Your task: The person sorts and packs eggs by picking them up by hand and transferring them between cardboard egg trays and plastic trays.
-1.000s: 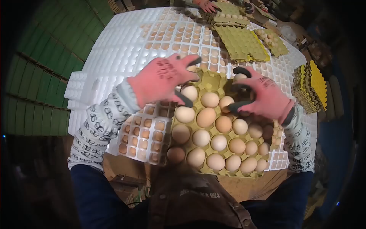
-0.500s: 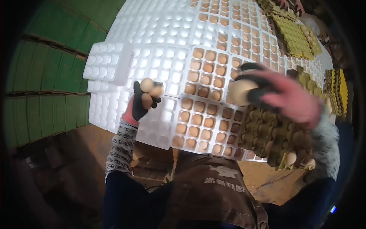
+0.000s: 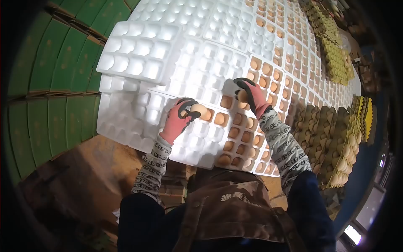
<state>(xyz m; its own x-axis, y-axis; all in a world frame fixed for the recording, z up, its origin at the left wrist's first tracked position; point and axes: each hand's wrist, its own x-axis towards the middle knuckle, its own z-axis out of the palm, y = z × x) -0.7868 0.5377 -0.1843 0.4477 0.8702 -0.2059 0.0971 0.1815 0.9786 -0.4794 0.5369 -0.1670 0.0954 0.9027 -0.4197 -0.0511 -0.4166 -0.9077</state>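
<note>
My left hand (image 3: 179, 122), in a pink glove with dark fingertips, grips a pale egg (image 3: 198, 111) over a white foam tray (image 3: 194, 145). Two brown eggs sit in the tray's cells just right of that egg. My right hand (image 3: 250, 95), gloved alike, is curled around a brownish egg (image 3: 242, 96) above the trays' cells. Below and right of it, several brown eggs fill cells of a white tray (image 3: 252, 143). Whether either palm hides more eggs cannot be seen.
Stacked foam trays (image 3: 134, 52) rise at the upper left beside green boxes (image 3: 54, 59). Yellowish pulp trays with eggs (image 3: 327, 143) stand at the right, and more pulp trays (image 3: 336, 59) lie at the upper right. White trays with eggs (image 3: 294, 38) extend across the back.
The view has shifted left. My hands have left the pulp tray; my left hand, which showed several eggs, has come in over the foam tray, and my right hand has moved in beside it.
</note>
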